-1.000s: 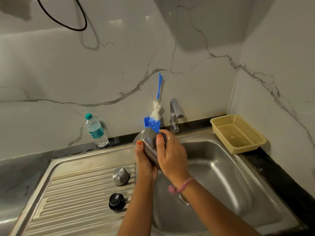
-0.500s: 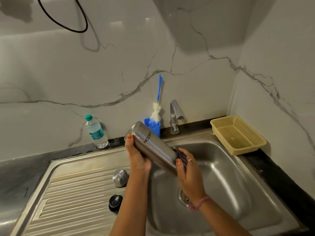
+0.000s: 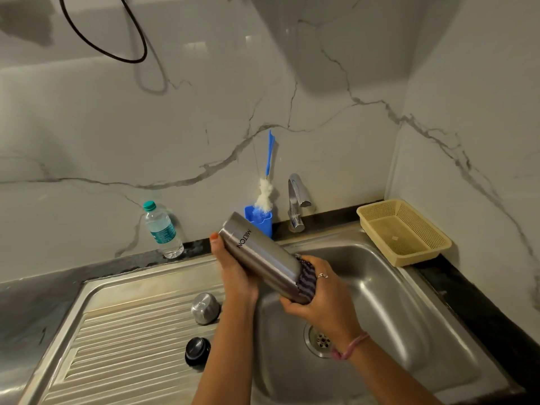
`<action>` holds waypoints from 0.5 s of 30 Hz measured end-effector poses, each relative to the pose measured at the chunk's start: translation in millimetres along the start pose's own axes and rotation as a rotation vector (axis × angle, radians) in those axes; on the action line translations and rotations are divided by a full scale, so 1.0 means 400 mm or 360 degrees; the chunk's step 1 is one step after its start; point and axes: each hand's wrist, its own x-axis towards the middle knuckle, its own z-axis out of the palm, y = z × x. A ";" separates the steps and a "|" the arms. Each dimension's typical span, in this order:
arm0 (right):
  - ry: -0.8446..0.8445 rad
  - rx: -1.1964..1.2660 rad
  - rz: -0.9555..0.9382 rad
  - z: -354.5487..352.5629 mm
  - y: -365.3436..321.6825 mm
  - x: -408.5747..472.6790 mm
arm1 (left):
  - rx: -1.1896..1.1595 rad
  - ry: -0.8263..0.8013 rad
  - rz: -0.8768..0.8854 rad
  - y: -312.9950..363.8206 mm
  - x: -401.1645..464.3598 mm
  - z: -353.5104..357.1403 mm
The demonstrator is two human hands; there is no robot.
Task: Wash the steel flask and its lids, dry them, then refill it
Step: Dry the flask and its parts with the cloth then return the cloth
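Black lid (image 3: 197, 350): nearest item, resting on the ribbed drainboard (image 3: 122, 331), apart from both hands.

Steel lid (image 3: 205, 308): dome-shaped, on the drainboard just beyond the black lid, beside the left forearm, untouched.

Sink basin (image 3: 409, 317): no water seen running; drain (image 3: 320, 340) open below the right wrist.

Right hand (image 3: 324, 296): fingers curled and pressed around a dark striped cloth or scrubber (image 3: 306, 277), which wraps the lower end of the flask.

Steel flask (image 3: 260, 255): held tilted above the basin's left edge, upper end toward the wall, lower end inside the right hand's wrap.

Left hand (image 3: 236, 276): closed around the flask's upper half from beneath, thumb tip at the top rim.

Step, as judged: scrubbing or wiping the flask's outer wall; which one cannot be told, no suds visible. Next move likely calls for sliding the cloth along the body while the left hand steadies or turns it.

Further back: blue holder (image 3: 263, 220) with bottle brush (image 3: 264, 194), tap (image 3: 296, 206), plastic water bottle (image 3: 162, 229), yellow basket (image 3: 409, 229) at far right.
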 end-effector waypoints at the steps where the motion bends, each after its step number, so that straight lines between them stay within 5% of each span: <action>1: 0.0047 -0.0051 0.0004 0.001 0.002 -0.003 | 0.0120 0.0026 0.0042 -0.002 -0.005 0.003; 8: -0.0112 -0.0217 -0.0090 -0.003 -0.015 0.020 | 0.0012 0.0169 0.0088 0.003 0.001 0.010; 15: -0.0020 -0.0005 -0.0179 0.024 -0.125 0.097 | 0.0011 -0.0170 0.0145 -0.025 -0.004 0.003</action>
